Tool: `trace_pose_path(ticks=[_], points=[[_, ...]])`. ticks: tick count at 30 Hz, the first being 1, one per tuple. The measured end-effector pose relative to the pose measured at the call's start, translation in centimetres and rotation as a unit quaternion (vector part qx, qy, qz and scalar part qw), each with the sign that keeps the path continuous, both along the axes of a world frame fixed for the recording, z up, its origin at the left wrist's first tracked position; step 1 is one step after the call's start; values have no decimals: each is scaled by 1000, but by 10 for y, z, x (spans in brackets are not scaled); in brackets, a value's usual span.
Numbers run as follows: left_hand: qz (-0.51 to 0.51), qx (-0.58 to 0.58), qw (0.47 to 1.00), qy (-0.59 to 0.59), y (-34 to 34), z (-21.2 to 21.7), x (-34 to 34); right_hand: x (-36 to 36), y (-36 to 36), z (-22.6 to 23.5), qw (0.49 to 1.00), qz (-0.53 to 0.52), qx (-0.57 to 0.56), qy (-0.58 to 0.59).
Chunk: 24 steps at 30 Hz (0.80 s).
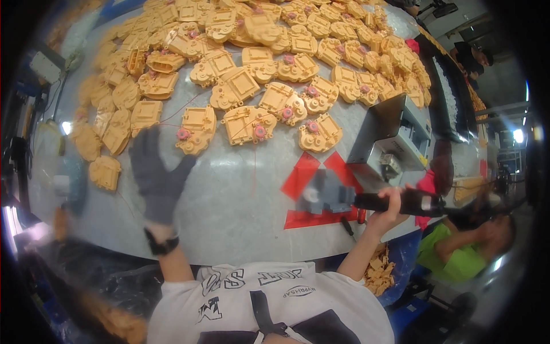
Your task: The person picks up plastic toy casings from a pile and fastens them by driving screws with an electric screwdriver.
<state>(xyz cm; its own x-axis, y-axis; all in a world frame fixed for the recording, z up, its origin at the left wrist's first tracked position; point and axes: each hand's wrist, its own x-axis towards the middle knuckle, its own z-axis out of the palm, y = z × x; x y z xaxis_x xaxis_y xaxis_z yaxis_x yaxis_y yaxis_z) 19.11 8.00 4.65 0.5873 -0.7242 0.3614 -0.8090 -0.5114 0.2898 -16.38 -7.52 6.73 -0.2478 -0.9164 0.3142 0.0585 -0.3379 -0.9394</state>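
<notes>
Your right grip point(389, 211) clasps a black tool point(423, 203); your gloved left grip point(157, 178) spreads, released, near yellow housings point(197, 129).

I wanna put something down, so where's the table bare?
The front of the smooth grey tabletop is bare between the grey-gloved left hand and the flat red strips. The far half is crowded with orange-yellow plastic housings.
</notes>
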Motion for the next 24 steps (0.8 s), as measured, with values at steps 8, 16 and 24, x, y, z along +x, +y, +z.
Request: trace_pose_path(ticks=[8,16,24], points=[[4,-36,997,65,-48,-49,-10,6,6,2,999,-22,-34,-3],[3,-297,866,403,-23,-51,-20,9,-4,-6,999,-30,-32,15],[-267,-95,763,582,-51,20,-127,-10,0,-1,999,-34,-17,33]])
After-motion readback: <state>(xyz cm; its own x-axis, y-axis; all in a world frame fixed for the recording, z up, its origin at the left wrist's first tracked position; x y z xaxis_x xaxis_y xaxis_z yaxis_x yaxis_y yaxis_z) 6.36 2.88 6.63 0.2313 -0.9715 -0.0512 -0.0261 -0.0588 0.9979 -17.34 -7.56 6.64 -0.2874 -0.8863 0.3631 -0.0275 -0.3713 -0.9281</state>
